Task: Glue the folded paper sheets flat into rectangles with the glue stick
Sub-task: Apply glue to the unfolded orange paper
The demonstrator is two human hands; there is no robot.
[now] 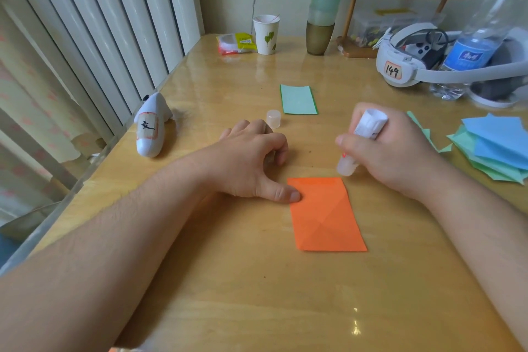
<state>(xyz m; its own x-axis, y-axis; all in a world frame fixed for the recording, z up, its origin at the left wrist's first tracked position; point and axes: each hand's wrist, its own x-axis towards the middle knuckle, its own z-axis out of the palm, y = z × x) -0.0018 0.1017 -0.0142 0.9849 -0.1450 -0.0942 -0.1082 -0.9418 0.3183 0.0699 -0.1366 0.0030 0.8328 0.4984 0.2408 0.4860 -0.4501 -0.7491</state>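
An orange folded paper rectangle (325,214) lies flat on the wooden table (228,280). My left hand (254,160) has its fingers curled, and its thumb presses the orange paper's upper left edge. My right hand (391,148) grips the uncapped white glue stick (361,140), tip pointing down just above the paper's top right corner. The clear glue cap (273,118) stands behind my left hand. A folded green rectangle (298,99) lies further back.
A stack of blue and green paper sheets (494,148) lies at the right. A white controller (151,126) rests at the left edge. Behind are a paper cup (266,34), a headset (405,63), a water bottle (480,37) and stacked cups (324,8).
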